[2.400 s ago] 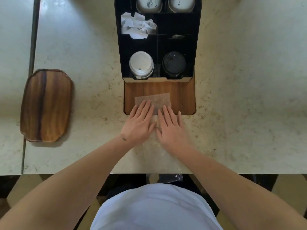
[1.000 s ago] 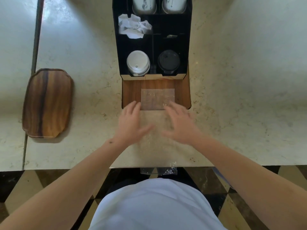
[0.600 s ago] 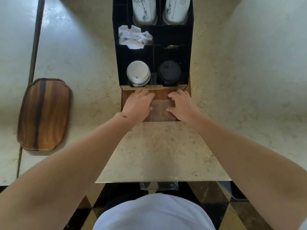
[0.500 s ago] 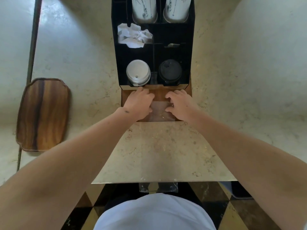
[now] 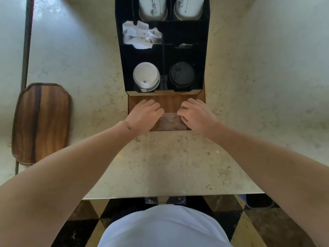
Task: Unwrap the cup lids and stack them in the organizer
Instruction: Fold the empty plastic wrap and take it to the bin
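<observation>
A black organizer (image 5: 205,50) stands at the back of the marble counter. A stack of white cup lids (image 5: 146,76) fills its front left compartment and a stack of black lids (image 5: 182,75) the front right. A clear plastic wrapper (image 5: 170,122) lies flat from the organizer's wooden base (image 5: 169,102) towards me, and its near end hangs over the counter edge (image 5: 165,200). My left hand (image 5: 144,114) and my right hand (image 5: 195,113) sit on the wrapper's far end. Both hands have curled fingers that pinch the wrapper's corners.
Crumpled white paper (image 5: 140,35) fills a middle left compartment. Two white paper cup stacks (image 5: 153,8) (image 5: 188,7) stand at the organizer's back. A wooden tray (image 5: 41,122) lies on the counter at the left. The counter's front edge runs just before my body.
Both hands slid forward from the wrapper's middle on the counter to its far end on the wooden base. Their fingers went from flat to curled on the plastic.
</observation>
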`<state>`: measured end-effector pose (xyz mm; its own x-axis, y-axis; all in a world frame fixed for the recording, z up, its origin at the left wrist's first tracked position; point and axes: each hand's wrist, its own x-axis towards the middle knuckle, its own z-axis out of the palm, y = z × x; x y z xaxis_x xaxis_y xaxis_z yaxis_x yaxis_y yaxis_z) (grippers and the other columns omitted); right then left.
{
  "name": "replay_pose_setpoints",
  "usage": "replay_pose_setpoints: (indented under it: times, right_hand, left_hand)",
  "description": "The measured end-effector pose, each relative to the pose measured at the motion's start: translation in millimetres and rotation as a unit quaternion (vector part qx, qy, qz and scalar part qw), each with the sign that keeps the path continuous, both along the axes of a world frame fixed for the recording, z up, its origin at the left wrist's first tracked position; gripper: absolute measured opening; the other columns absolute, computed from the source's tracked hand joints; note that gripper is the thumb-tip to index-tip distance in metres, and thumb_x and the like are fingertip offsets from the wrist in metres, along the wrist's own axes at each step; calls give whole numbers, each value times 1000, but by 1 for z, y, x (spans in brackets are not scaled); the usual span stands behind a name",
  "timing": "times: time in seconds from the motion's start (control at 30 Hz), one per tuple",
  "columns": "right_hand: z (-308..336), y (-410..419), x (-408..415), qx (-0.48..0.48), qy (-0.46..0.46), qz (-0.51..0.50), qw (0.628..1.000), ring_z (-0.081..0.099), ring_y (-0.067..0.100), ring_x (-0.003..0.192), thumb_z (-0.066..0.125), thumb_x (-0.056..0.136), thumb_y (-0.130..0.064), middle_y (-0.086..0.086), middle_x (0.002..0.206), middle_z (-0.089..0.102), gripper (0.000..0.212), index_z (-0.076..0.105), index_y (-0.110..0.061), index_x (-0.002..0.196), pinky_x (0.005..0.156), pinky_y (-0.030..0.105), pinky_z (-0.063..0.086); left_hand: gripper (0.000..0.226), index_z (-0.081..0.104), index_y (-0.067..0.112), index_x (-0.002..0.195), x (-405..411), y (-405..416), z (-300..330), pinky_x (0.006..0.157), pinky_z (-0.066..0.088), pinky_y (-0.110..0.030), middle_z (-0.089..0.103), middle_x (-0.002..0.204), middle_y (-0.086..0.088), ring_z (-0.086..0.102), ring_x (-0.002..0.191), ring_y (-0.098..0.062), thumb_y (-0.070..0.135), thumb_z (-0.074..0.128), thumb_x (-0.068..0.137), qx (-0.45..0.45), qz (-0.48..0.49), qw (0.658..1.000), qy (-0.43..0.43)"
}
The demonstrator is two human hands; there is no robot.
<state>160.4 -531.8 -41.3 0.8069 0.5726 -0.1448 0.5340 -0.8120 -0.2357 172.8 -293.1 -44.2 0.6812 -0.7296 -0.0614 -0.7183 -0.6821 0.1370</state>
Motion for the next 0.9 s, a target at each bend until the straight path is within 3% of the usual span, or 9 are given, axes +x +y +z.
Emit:
replay_pose_setpoints:
  times: [0.23,0.37,0.4,0.5,0.67,0.8,0.9]
  right_hand:
    - [-7,0,-21,-19,-22,38,999,62,29,96,72,88,-6,10,111,68,35,73,-9,123,80,40,51]
    - [-7,-1,-29,-8,-21,10,1000,59,25,94,62,93,-22,7,113,64,34,71,-9,124,77,40,51]
    - [-6,0,-29,0,-18,2,1000,58,24,93,59,94,-23,7,112,63,34,72,-9,122,76,40,51]
    - [-2,5,-27,40,14,-34,999,58,22,90,56,97,-23,4,107,64,30,77,-11,116,77,40,53]
    - [-1,11,-13,100,110,-135,980,58,15,97,66,98,-29,-3,105,63,17,78,-19,105,83,34,52]
    - [-5,11,0,93,171,-177,965,58,15,95,77,90,-28,-2,104,62,30,67,-19,117,80,29,50]
    - [-7,10,5,83,206,-186,957,57,13,90,79,87,-29,-7,99,59,34,63,-22,116,72,29,46]
  left_hand:
    - [20,64,5,89,-5,15,-4,61,50,-41,62,75,-11,57,69,-31,-10,70,76,-35,-5,999,16]
    - [2,68,6,81,-7,18,-2,63,53,-42,62,78,-9,58,73,-28,6,68,84,-34,-24,999,25]
    - [11,69,7,80,-9,19,-1,63,52,-42,62,79,-7,57,74,-27,14,66,87,-41,-8,999,32]
    - [27,73,9,83,-10,21,-2,72,52,-43,63,86,-6,56,82,-26,28,61,97,-57,56,995,61]
    - [18,72,8,95,-2,13,0,83,49,-44,62,98,-9,53,96,-29,26,72,92,-53,118,982,140]
    - [42,62,16,117,7,8,-3,78,40,-34,54,101,4,46,100,-19,38,78,85,-55,200,950,232]
    - [34,60,22,109,11,7,-6,76,37,-32,52,97,6,47,100,-18,36,78,84,-32,213,940,265]
